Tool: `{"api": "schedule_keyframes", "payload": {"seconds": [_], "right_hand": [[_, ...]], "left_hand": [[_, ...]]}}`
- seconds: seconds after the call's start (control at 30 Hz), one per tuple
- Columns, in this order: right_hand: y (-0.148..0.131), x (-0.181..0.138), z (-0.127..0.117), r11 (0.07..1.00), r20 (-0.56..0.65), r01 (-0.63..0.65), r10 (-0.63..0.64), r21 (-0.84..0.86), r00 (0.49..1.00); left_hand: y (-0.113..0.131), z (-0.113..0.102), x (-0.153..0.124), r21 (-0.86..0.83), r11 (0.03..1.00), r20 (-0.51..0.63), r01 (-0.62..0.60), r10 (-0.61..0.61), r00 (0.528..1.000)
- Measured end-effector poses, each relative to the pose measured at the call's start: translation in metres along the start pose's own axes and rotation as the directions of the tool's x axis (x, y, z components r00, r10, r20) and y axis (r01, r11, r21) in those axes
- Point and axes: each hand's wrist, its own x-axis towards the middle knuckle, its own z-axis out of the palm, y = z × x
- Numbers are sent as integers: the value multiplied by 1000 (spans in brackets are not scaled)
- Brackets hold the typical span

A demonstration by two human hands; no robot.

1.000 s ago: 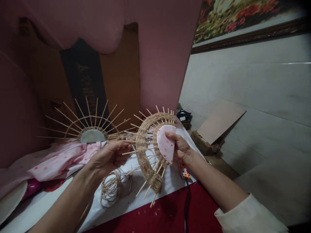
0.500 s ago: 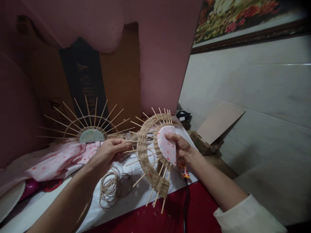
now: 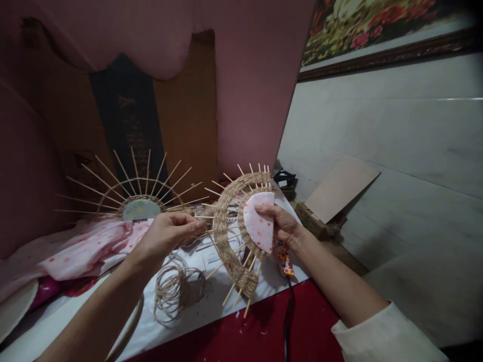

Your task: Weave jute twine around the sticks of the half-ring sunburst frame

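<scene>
My right hand grips a half-round woven twine piece by its straight side, thumb on the pink dotted cloth at its centre. Thin wooden sticks fan outward through its two woven bands. My left hand is closed in a pinch beside the stick tips on the left edge; what lies between the fingertips is too small to make out. A second fan of sticks with a pale half-round centre stands behind my left hand, with a thin ring across its sticks.
A loose coil of twine lies on the white tabletop. Pink dotted fabric is bunched at left. A flower-patterned handle with a black cord lies under my right hand. Cardboard leans by the wall.
The woven piece has turned slightly, its lower end shifting left and up. My left hand has moved a little to the right and stays pinched. My right hand keeps its hold.
</scene>
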Motion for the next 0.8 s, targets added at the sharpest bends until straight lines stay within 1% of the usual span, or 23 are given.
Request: {"api": "schedule_keyframes", "payload": {"seconds": [0.1,0.2,0.3,0.4,0.47,0.5,0.53,0.6,0.67,0.73,0.8], "right_hand": [[2,-1,2,1000,16,-13,14,-15,1000],[3,-1,5,1000,24,-15,15,-28,1000],[3,-2,5,998,29,-38,39,-44,999],[3,-2,2,996,59,-61,65,-68,996],[2,-1,-2,995,93,-82,88,-65,992],[2,0,-4,993,116,-102,108,-53,987],[2,1,-7,991,142,-130,134,-36,981],[3,3,-12,982,192,-188,186,-5,964],[4,3,-16,974,225,-228,220,10,949],[6,2,-17,971,235,-238,227,17,945],[9,0,-16,971,247,-237,223,28,943]], "left_hand": [[3,5,-3,21,999,38,38,-38,999],[2,6,-5,112,994,59,-3,-4,998],[-3,4,-4,276,952,76,-129,113,991],[-9,1,-3,491,828,52,-270,282,958],[-12,-2,-2,579,757,20,-302,357,934],[-13,-3,-1,586,751,8,-305,370,929],[-12,-5,-1,567,765,2,-305,369,929],[-11,-9,0,467,829,13,-308,341,940],[-8,-14,0,340,888,56,-308,308,950],[-6,-18,1,254,913,93,-319,305,948],[-5,-19,1,221,915,105,-339,323,941]]}}
